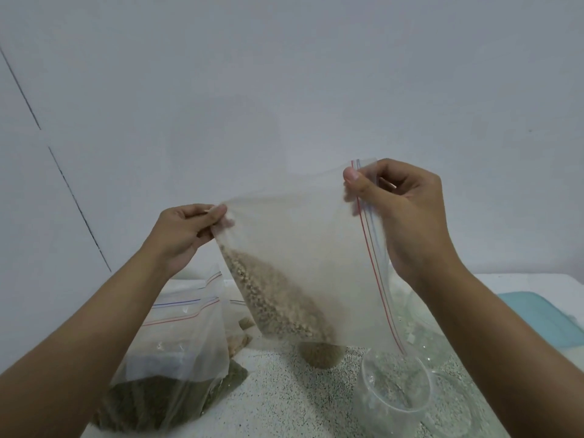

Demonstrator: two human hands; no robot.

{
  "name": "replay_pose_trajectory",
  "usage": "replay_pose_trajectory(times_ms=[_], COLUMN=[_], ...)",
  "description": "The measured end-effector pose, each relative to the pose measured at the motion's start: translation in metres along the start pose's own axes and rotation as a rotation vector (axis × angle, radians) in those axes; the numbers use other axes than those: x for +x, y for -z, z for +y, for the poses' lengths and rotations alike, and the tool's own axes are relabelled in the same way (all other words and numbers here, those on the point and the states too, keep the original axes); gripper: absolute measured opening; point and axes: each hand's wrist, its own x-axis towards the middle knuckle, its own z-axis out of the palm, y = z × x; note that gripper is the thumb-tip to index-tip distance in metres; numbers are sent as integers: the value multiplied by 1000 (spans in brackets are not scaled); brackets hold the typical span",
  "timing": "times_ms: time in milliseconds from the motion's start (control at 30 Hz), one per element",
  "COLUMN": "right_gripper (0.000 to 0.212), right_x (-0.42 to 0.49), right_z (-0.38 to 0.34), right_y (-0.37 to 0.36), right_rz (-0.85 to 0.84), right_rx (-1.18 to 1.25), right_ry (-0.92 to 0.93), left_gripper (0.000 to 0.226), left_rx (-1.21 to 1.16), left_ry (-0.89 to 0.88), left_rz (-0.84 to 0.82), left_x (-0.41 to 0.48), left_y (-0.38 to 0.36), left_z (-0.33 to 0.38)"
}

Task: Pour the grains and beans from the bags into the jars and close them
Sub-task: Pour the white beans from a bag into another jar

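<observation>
A see-through, soft plastic zip bag (pixel 303 248) with a red line and a blue line along its mouth is held up in the air by both hands. It is turned on its side, so the zip edge runs down from the right hand's pinch to a spot just above the jar. The right hand (pixel 401 213) pinches the top end of that edge between thumb and fingers, and its other fingers are curled. The left hand (pixel 183 235) pinches the bag's bottom corner with the thumb on top, lower than the right hand's hold. I cannot tell if the zip is open or pressed together.

Inside the bag, small light-brown round grains (pixel 278 298) lie in a long heap along the low edge. The heap starts under the left hand's pinch and slopes down toward the middle. The rest of the bag is flat and cloudy.

Below the right hand's pinch sits a clear round jar (pixel 395 387) with a wide open mouth, and the table shows through it. Under the left arm slumps a second zip bag (pixel 186 339), clear and wrinkly, with dark green beans (pixel 164 403) in its bottom. Both rest on a white table (pixel 284 406) with tiny black specks. A pale blue flat piece (pixel 537 320) with a round corner lies out past the right wrist.
</observation>
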Motion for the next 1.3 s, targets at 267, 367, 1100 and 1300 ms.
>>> replay_pose_trajectory(times_ms=[267,367,1100,1300], right_gripper=[22,22,19,20], right_x=[-6,-9,-16,-21], right_z=[0,-1,7,10], right_y=[16,22,49,58], right_rz=[19,21,22,47], right_rx=[62,81,128,189], right_ry=[-27,-30,-41,-61], left_gripper=[14,14,21,15], left_rx=[-76,-76,-112,-301], left_ry=[81,71,-2,-21], left_rz=[-72,-85,18,23], left_x=[-10,-17,-25,-28], left_y=[-6,-10,-45,-62], left_z=[7,12,5,3])
